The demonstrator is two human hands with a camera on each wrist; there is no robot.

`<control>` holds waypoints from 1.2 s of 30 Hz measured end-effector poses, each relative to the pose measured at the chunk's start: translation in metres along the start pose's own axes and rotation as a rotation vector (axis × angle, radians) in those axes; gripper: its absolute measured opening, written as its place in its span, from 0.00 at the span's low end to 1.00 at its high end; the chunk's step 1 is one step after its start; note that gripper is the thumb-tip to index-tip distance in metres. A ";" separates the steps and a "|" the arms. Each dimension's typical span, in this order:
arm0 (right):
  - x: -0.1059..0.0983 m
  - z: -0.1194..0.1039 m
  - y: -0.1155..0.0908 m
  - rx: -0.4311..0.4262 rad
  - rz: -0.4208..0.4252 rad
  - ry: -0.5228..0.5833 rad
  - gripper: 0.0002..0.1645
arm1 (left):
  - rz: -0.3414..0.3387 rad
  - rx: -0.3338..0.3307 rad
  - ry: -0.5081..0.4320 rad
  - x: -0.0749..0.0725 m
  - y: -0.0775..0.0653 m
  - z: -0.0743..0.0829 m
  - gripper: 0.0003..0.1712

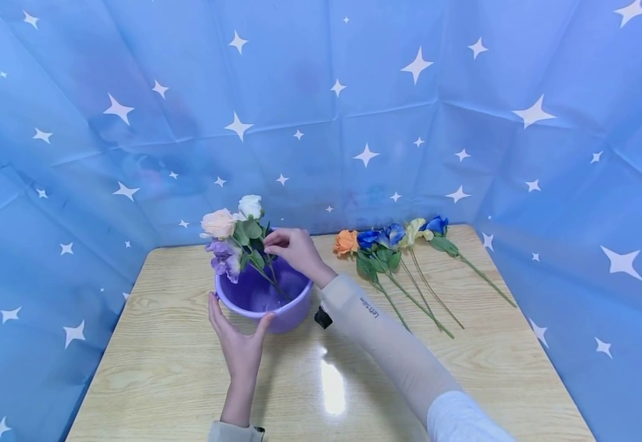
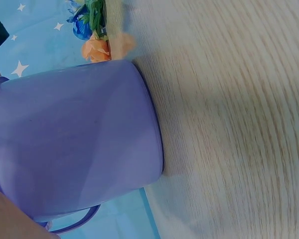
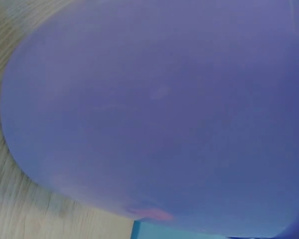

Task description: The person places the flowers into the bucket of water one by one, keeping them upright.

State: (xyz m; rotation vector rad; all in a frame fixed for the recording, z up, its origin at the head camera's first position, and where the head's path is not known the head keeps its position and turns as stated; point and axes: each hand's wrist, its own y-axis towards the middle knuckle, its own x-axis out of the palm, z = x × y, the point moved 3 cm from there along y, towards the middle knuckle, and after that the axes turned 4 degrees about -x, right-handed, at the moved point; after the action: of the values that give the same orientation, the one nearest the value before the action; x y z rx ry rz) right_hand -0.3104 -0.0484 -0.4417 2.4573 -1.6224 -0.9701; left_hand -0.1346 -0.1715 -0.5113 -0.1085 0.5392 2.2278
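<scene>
Stems [image 1: 268, 279] of white rose [image 1: 251, 207], peach rose [image 1: 218, 223] and purple flower [image 1: 225, 258] stand in the purple bucket [image 1: 290, 319], long axis slanting from blooms at far left down to near right; right hand [image 1: 297, 248] is nearer, just right of the blooms, thumb and fingertips almost together, apparently pinching one stem. Left hand [image 1: 238, 344] is lower, at bucket's near-left side, thumb and fingers spread wide against it, no stem held; loose flowers [image 1: 391, 235] lie well apart, right on the table [image 1: 161, 344].
</scene>
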 end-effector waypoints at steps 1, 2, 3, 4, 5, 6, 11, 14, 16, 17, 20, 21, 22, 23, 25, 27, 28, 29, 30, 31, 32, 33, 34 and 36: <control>0.000 0.000 0.000 -0.003 0.007 0.007 0.10 | 0.000 0.000 0.000 0.000 0.000 0.000 0.73; 0.000 0.000 0.000 -0.006 0.013 0.015 0.10 | 0.000 -0.001 0.000 0.000 0.000 0.000 0.73; -0.001 0.000 0.000 -0.006 0.018 0.023 0.10 | 0.000 -0.001 0.002 0.000 0.000 0.000 0.73; -0.001 0.000 0.000 -0.009 0.024 0.033 0.10 | 0.000 0.000 0.003 0.000 0.000 0.000 0.73; -0.001 0.001 0.000 -0.009 0.028 0.041 0.10 | 0.000 0.001 0.005 0.000 0.000 0.000 0.73; -0.001 0.001 -0.001 -0.009 0.032 0.049 0.10 | 0.000 0.000 0.006 0.000 0.000 0.000 0.73; -0.003 0.002 -0.002 -0.016 0.043 0.072 0.10 | -0.001 -0.001 0.006 -0.001 -0.001 0.000 0.73; -0.004 0.001 -0.003 -0.016 0.041 0.080 0.11 | 0.000 -0.001 0.005 -0.001 0.000 0.000 0.73; -0.006 0.000 -0.004 -0.013 0.041 0.086 0.11 | -0.001 -0.002 0.006 -0.001 0.000 0.000 0.73; -0.006 -0.001 -0.004 -0.011 0.039 0.089 0.11 | -0.002 -0.003 0.007 -0.001 -0.001 0.000 0.73; -0.010 -0.002 -0.005 -0.004 0.039 0.097 0.12 | -0.003 -0.002 0.008 -0.001 -0.001 0.000 0.73; -0.011 -0.002 -0.006 -0.003 0.039 0.098 0.12 | -0.004 -0.003 0.010 -0.001 -0.001 0.000 0.73; -0.012 -0.001 -0.006 0.000 0.041 0.099 0.12 | -0.004 -0.003 0.010 -0.001 -0.001 0.000 0.73; -0.013 -0.001 -0.006 0.003 0.041 0.102 0.12 | -0.004 -0.004 0.011 -0.001 -0.001 0.000 0.73; -0.016 0.000 -0.007 0.010 0.042 0.102 0.11 | -0.003 -0.004 0.010 -0.001 -0.001 0.000 0.73; -0.019 0.001 -0.008 0.014 0.043 0.110 0.10 | -0.002 -0.003 0.008 0.000 -0.001 0.000 0.73; -0.020 0.001 -0.009 0.016 0.043 0.113 0.10 | 0.000 -0.001 0.006 0.000 -0.001 0.000 0.73; -0.021 0.001 -0.009 0.016 0.044 0.116 0.10 | 0.001 0.002 0.004 0.000 0.000 0.000 0.73; -0.022 0.001 -0.010 0.014 0.046 0.121 0.10 | 0.002 0.004 0.003 0.000 0.000 0.000 0.73; -0.023 0.002 -0.010 0.011 0.049 0.126 0.10 | 0.003 0.005 0.001 0.000 0.000 0.000 0.73; -0.024 0.002 -0.011 0.006 0.054 0.131 0.10 | 0.003 0.005 0.001 0.000 0.000 -0.001 0.73; -0.025 0.002 -0.011 0.005 0.058 0.135 0.10 | 0.003 0.004 0.001 0.000 0.000 -0.001 0.73; -0.026 0.002 -0.012 0.005 0.063 0.138 0.10 | 0.003 0.004 0.001 0.000 0.000 -0.001 0.73; -0.029 0.003 -0.013 0.009 0.073 0.144 0.10 | 0.002 0.001 0.001 0.000 0.000 -0.001 0.73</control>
State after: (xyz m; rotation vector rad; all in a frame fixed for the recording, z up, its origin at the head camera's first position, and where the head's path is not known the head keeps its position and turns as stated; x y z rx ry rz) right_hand -0.3087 -0.0176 -0.4351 2.3928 -1.6590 -0.7598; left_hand -0.1349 -0.1720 -0.5126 -0.1090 0.5409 2.2301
